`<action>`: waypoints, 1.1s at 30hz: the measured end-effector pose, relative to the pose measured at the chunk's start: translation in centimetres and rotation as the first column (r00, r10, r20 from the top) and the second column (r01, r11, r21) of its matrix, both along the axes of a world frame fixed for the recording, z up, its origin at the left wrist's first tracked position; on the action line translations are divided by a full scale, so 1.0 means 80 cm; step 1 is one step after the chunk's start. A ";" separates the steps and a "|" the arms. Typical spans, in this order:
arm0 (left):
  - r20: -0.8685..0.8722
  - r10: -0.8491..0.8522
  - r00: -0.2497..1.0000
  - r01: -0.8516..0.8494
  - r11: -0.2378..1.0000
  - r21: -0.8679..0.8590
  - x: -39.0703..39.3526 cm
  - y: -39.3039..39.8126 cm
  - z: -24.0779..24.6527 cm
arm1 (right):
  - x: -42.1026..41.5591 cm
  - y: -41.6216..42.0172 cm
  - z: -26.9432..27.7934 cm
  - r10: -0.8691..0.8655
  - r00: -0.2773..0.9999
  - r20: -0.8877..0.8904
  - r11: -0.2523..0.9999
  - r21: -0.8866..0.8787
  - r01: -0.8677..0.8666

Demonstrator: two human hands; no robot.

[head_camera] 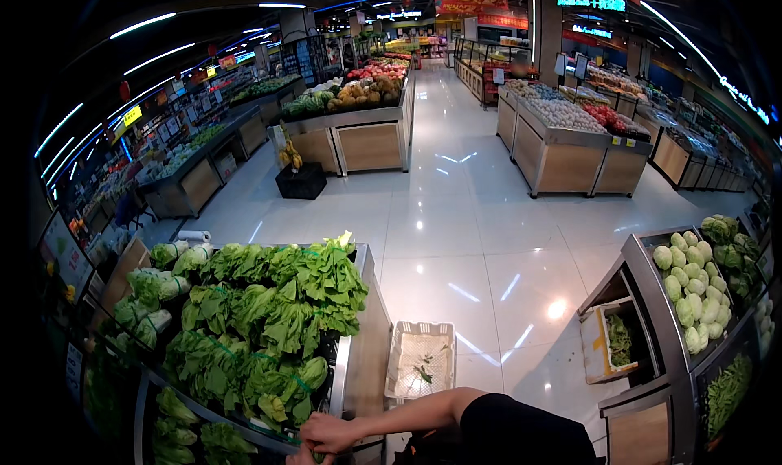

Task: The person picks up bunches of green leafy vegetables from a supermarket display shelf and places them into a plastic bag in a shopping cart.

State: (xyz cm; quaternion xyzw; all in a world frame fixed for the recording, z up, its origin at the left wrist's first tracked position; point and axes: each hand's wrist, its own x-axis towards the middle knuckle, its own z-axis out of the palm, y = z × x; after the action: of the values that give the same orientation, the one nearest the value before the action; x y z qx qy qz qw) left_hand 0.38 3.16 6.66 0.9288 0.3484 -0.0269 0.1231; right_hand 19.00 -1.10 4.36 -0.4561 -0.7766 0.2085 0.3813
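At the lower edge of the view, my right hand [330, 433] is curled at the front corner of a vegetable stand [360, 349]. My left hand [300, 456] is just below it, mostly cut off by the frame. A small piece of green vegetable [317, 457] shows between the two hands, gripped by the fingers; its kind is hard to tell. Right beside the hands, leafy green lettuce [244, 367] lies in rows on the stand, several bunches tied with green bands. A white strip [247, 423] runs along the divider at the front of these rows.
Beside the stand, a white plastic crate [421, 327] with loose leaves sits on the tiled floor. Pale round vegetables [696, 297] fill a stand at right, above a foam box [602, 367] of greens. Napa cabbages [146, 288] lie at left. A fruit stand [366, 147] is farther back.
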 end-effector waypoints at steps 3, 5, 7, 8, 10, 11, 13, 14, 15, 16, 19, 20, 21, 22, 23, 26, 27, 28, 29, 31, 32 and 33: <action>-0.006 -0.016 1.000 0.016 0.998 -0.059 0.001 -0.001 0.007 | 0.001 -0.001 0.002 -0.005 0.999 -0.035 0.999 -0.049 0.003; 0.009 -0.047 0.999 0.048 0.995 -0.083 0.007 0.001 0.003 | 0.000 -0.002 -0.009 -0.072 0.997 -0.005 0.997 0.014 0.072; 0.024 -0.044 0.999 0.045 0.995 -0.088 0.001 0.003 -0.004 | 0.000 -0.003 -0.004 -0.066 0.998 -0.002 0.998 -0.002 0.066; 0.004 -0.042 0.999 0.042 0.993 -0.113 -0.001 0.003 -0.006 | 0.000 -0.004 -0.003 -0.063 0.998 -0.002 0.998 -0.012 0.063; 0.025 -0.037 0.999 0.039 0.994 -0.104 -0.009 0.007 -0.019 | -0.001 0.000 -0.004 -0.041 0.999 0.000 0.999 -0.024 0.041; 0.047 -0.033 0.998 0.038 0.994 -0.106 -0.017 0.007 -0.024 | -0.005 0.001 -0.005 -0.023 1.000 -0.002 0.999 -0.031 0.023; 0.031 -0.011 0.999 0.014 0.994 -0.109 -0.022 0.007 -0.022 | -0.012 0.003 0.001 -0.001 0.998 -0.056 1.000 -0.024 0.000; 0.000 0.104 0.995 -0.102 0.972 -0.213 -0.012 0.017 -0.028 | -0.017 0.015 -0.016 -0.111 0.993 -0.039 0.990 0.083 0.114; 0.047 0.034 0.998 -0.026 0.985 -0.171 -0.013 0.023 -0.036 | -0.007 0.016 -0.005 -0.105 0.992 -0.066 0.988 0.103 0.112; -0.010 0.028 1.000 -0.030 0.969 -0.244 -0.007 0.022 -0.021 | -0.006 0.013 0.004 -0.160 0.987 -0.029 0.977 0.138 0.163; 0.085 0.067 0.994 -0.036 0.944 -0.329 0.009 0.022 -0.007 | 0.009 0.024 0.020 -0.105 0.994 -0.031 0.992 0.059 0.107; 0.116 0.061 0.991 -0.014 0.927 -0.374 0.005 0.029 -0.028 | 0.009 0.026 0.018 -0.115 0.993 -0.011 0.993 0.030 0.115; 0.082 0.090 0.993 -0.044 0.895 -0.443 0.007 0.029 -0.020 | 0.009 0.026 0.018 -0.097 0.995 0.007 0.994 -0.056 0.097; 0.070 0.097 0.993 -0.055 0.891 -0.451 0.001 0.032 -0.023 | 0.005 0.029 0.022 -0.072 0.997 0.022 0.996 -0.054 0.073; 0.061 0.094 0.994 -0.056 0.884 -0.464 -0.008 0.031 -0.024 | -0.001 0.028 0.024 -0.057 0.998 0.040 0.997 -0.055 0.059; -0.019 0.173 0.985 -0.156 0.828 -0.539 -0.005 0.025 0.009 | 0.003 0.022 0.037 -0.065 0.998 -0.028 0.998 0.013 0.065; -0.003 0.204 0.979 -0.174 0.825 -0.538 -0.009 0.024 0.011 | 0.007 0.018 0.043 -0.077 0.992 -0.101 0.994 0.066 0.084; 0.015 0.217 0.976 -0.167 0.794 -0.584 -0.014 0.027 0.005 | 0.015 0.017 0.050 -0.009 0.997 -0.072 0.993 0.116 0.018; 0.050 0.229 0.972 -0.150 0.769 -0.622 -0.019 0.027 -0.001 | 0.020 0.011 0.056 0.048 0.999 -0.003 0.992 0.116 -0.047; 0.180 0.167 0.969 -0.025 0.797 -0.603 -0.027 0.033 -0.023 | 0.028 -0.003 0.066 0.149 0.972 0.181 0.981 0.097 -0.168; 0.194 0.165 0.967 -0.015 0.798 -0.602 -0.033 0.033 -0.030 | 0.026 -0.008 0.066 0.183 0.953 0.240 0.976 0.073 -0.206; 0.212 0.154 0.965 0.004 0.801 -0.599 -0.030 0.035 -0.032 | 0.028 -0.013 0.066 0.208 0.931 0.301 0.971 0.049 -0.233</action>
State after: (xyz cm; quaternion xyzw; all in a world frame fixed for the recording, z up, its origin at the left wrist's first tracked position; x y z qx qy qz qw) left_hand -2.06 5.99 4.09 0.8245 0.3408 -0.0125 0.4515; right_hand 21.24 -2.14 9.63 -0.3754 -0.8790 0.1470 0.2547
